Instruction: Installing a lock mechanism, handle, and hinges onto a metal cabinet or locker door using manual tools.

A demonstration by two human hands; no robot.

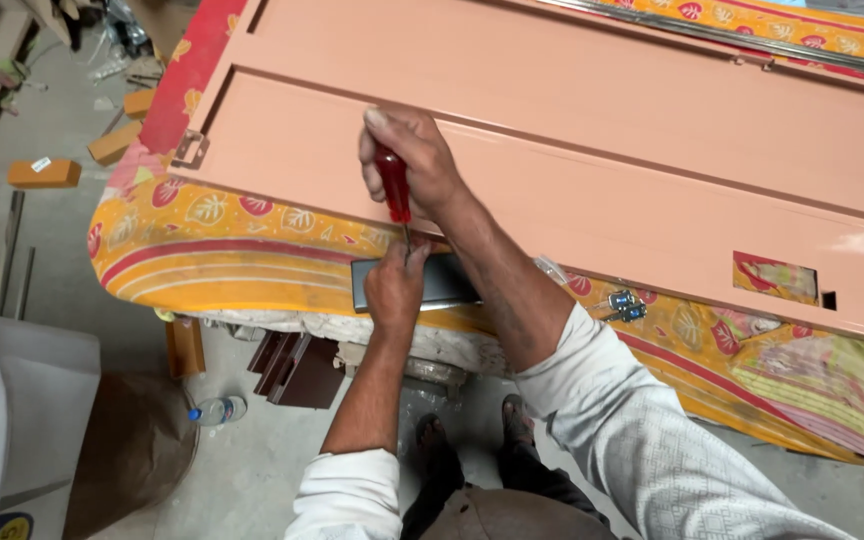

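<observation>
— Grey concrete floor [252, 470] fills the lower left of the frame, doesn't it?

— Yes, and above it a bench draped in an orange and red leaf-patterned cloth [202, 240] runs from left to lower right. Across the upper frame lies a big salmon-pink door panel [602, 110], with a metal hinge [190, 148] at its left edge and a rectangular cut-out [775, 277] toward the right.

— And the hands?

— At centre, the right hand [414, 160] is clenched round the red handle of a screwdriver [393, 187], held upright, tip down at the panel's lower edge. Just below, the left hand [395, 285] presses on a dark flat metal plate [417, 283] lying on the cloth, fingers curled at its upper edge by the tip.

— Smaller bits?

— Wooden blocks [44, 173] at upper left, a plastic bottle [218, 410] on the floor, and small shiny fittings [624, 305] right of the plate.
</observation>
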